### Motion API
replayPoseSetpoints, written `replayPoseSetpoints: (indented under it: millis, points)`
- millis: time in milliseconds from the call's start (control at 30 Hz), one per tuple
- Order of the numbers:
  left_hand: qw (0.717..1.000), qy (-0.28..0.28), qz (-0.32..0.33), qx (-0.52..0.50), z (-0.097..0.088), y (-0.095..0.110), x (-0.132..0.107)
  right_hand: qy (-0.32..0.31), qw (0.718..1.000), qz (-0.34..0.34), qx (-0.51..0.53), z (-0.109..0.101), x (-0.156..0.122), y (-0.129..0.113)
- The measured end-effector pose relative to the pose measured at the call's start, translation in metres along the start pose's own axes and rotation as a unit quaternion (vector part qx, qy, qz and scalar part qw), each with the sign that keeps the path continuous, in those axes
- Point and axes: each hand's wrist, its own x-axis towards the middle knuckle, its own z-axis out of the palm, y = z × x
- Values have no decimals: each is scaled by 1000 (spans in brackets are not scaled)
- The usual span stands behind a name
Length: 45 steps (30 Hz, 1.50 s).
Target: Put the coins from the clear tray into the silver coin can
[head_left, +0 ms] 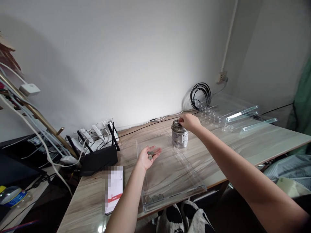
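My left hand (147,157) is turned palm up over a clear plastic tray (167,168), its fingers stretched out. Several silver coins (150,157) rest in that palm. Farther right stands a metal tin can (179,136) with a printed label, upright at the tray's right edge. The fingers of my right hand (190,122) are pinched together at the can's top opening; whatever they hold is hidden. More coins (156,197) lie along the near left edge of the tray.
A black router (98,160) and white networking gear (94,137) stand on the desk's left. In front lies a partly blurred white pad (115,186). Clear acrylic panels (233,116) and a coil of black cable (200,94) occupy the back right. Cables run along the wall.
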Motion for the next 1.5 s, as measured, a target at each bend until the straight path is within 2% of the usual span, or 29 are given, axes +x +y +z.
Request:
replayPoseSetpoints:
  millis: [200, 233, 300, 367, 400, 467, 533, 633, 767, 867, 933, 1033, 1100, 1167, 1233, 1367, 1500]
  points:
    - [1000, -2, 0, -3, 0, 1, -2, -25, 999, -16, -18, -5, 5, -2]
    - [1000, -6, -1, -2, 0, 1, -2, -16, 999, -20, -21, -6, 3, -4]
    - [1000, -22, -5, 0, 0, 1, -2, 42, 998, -41, -4, -4, -7, -16]
    - [999, -40, -10, -3, -1, 0, -1, 83, 991, -95, 48, 6, -27, -37]
    - [999, -46, -12, -6, -1, 0, 0, 61, 986, -127, 85, 13, -39, -49]
    - [999, -37, -9, -7, -1, 0, 2, -77, 960, -227, 146, 31, -61, -72]
    - [1000, -5, -4, 0, -1, -1, 3, -126, 942, -265, 161, 48, -76, -89]
    - [1000, 22, -13, 10, -1, -2, 5, -122, 944, -257, 165, 63, -84, -100]
    - [999, 29, -15, 6, -1, -3, 5, -158, 941, -245, 171, 63, -84, -105]
    - [1000, 18, -14, -8, -1, -2, 3, -142, 939, -247, 191, 52, -79, -99]
    - [1000, -16, -21, -15, 0, -1, 1, -79, 945, -228, 222, 39, -66, -83]
    - [999, -47, -16, -12, 0, 0, -1, 42, 967, -119, 223, 15, -33, -43]
    - [999, -36, -7, -6, -1, 1, -1, 76, 982, -52, 166, 4, -10, -16]
    - [1000, -28, -5, -2, -2, 1, 0, 61, 992, -24, 109, -1, 5, 4]
    - [1000, -29, -3, -1, -3, 1, 1, 32, 997, -18, 73, 0, 11, 13]
    - [999, -32, 4, -2, -5, 0, 4, 12, 997, -7, 78, 7, 9, 13]
    - [1000, -29, 5, -2, -5, 0, 4, 4, 998, -9, 59, 6, 10, 14]
